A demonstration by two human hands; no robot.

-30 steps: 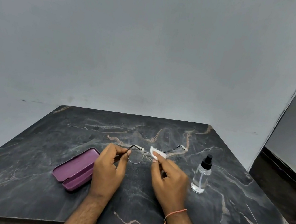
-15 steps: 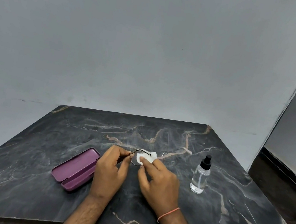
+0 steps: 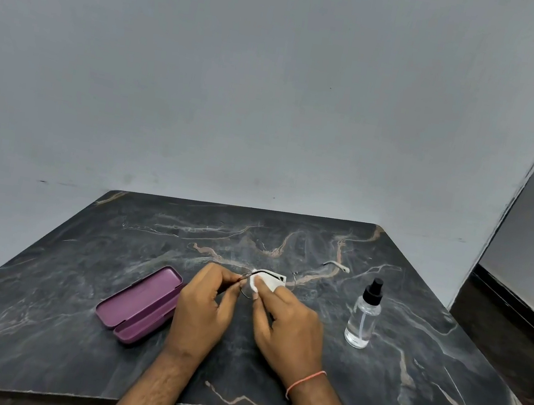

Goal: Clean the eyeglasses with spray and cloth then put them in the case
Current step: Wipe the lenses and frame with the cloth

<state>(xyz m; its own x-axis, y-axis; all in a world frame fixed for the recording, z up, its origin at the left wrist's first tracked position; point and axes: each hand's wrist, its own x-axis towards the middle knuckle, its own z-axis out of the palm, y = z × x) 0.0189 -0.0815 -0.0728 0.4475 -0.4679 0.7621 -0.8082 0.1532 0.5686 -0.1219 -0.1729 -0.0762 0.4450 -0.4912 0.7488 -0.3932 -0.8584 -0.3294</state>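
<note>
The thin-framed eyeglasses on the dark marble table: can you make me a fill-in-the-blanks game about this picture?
1. The right hand presses a small ____ cloth on the thin-framed eyeglasses.
2. The purple eyeglass case lies ____, on the left hand side.
3. The clear spray bottle has a ____ pump top and stands upright on the dark marble table.

Missing words: white; open; black

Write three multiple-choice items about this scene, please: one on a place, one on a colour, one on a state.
1. Where does the spray bottle stand?
A. right of the hands
B. inside the case
C. left of the case

2. What colour is the case?
A. white
B. purple
C. green

3. In what state is the case?
A. shut
B. open, lying on the table
C. held in one hand

Answers:
1 A: it stands upright beyond the right hand.
2 B: both halves are purple.
3 B: its lid lies back, while the left hand holds the eyeglasses and the right rubs them with the cloth.
</note>
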